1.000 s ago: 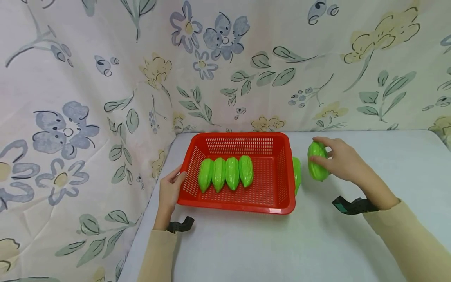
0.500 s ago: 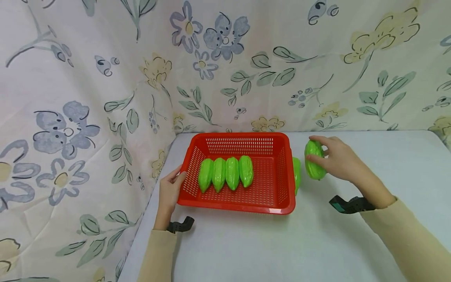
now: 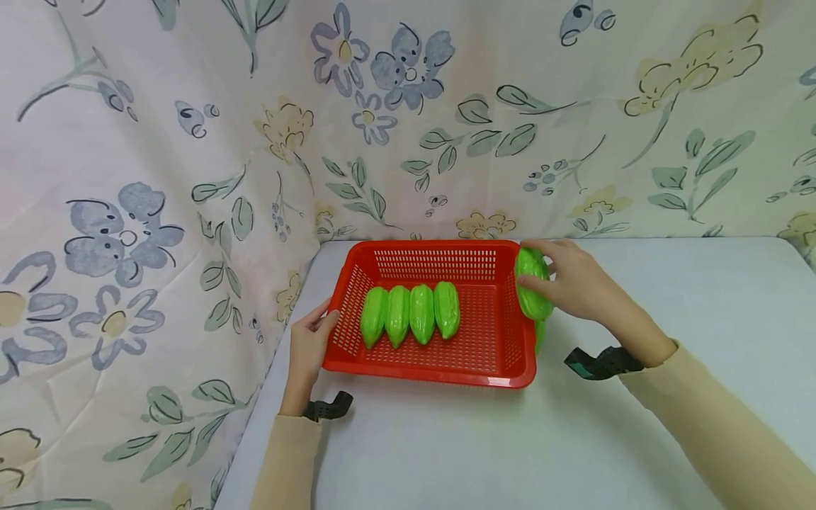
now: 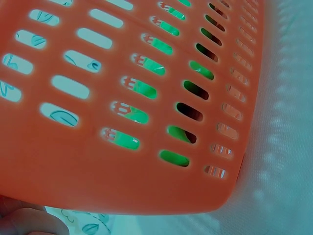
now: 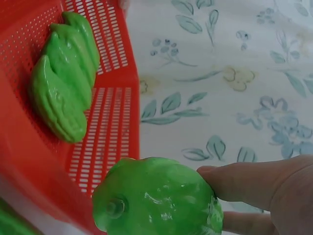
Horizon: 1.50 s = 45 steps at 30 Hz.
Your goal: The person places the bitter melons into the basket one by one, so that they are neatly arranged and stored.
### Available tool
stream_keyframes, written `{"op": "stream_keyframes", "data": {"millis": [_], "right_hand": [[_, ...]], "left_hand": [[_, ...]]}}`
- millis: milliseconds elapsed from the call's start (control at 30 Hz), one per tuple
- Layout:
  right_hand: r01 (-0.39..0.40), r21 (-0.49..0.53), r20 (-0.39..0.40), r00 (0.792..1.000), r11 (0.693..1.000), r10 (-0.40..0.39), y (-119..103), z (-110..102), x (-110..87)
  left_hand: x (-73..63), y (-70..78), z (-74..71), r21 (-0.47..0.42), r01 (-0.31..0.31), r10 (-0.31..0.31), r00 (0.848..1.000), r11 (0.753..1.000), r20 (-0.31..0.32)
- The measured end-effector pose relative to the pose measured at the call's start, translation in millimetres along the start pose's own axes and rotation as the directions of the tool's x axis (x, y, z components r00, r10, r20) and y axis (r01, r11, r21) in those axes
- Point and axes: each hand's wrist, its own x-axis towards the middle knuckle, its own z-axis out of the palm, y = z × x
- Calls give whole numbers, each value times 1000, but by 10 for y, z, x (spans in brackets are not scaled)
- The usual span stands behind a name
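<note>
A red perforated plastic basket stands on the table with several glossy green bitter melons side by side in its left half. My left hand grips the basket's left rim; in the left wrist view only a bit of that hand shows below the basket's wall. With thumb and fingers, my right hand holds another bitter melon above the basket's right rim. From the right wrist, this melon's stem end faces the camera. One more melon lies outside the right wall, mostly hidden.
The white table extends in front and to the right. A flowered curtain hangs close behind the basket and along the left side.
My right hand has moved left with the bitter melon, from beside the basket to above its right rim. The left hand and the basket have stayed put.
</note>
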Motion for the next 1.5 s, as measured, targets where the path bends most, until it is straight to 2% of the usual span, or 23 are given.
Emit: {"op": "stream_keyframes", "data": {"millis": [267, 500, 767, 1167, 1500], "right_hand": [[43, 2, 16, 999, 999, -43, -120, 158, 155], [47, 11, 57, 997, 999, -48, -245, 315, 279], [26, 23, 88, 996, 999, -27, -306, 461, 353], [24, 51, 102, 994, 998, -29, -447, 571, 428], [-8, 42, 139, 990, 999, 2, -418, 660, 490]], "left_hand": [[9, -18, 2, 3, -9, 9, 1000, 1000, -7], [2, -11, 4, 2, -14, 14, 1000, 1000, -4], [12, -24, 14, -4, -13, 13, 1000, 1000, -4], [4, -6, 7, -2, -16, 16, 1000, 1000, -6], [3, -7, 6, -8, -16, 16, 1000, 1000, -6]]}}
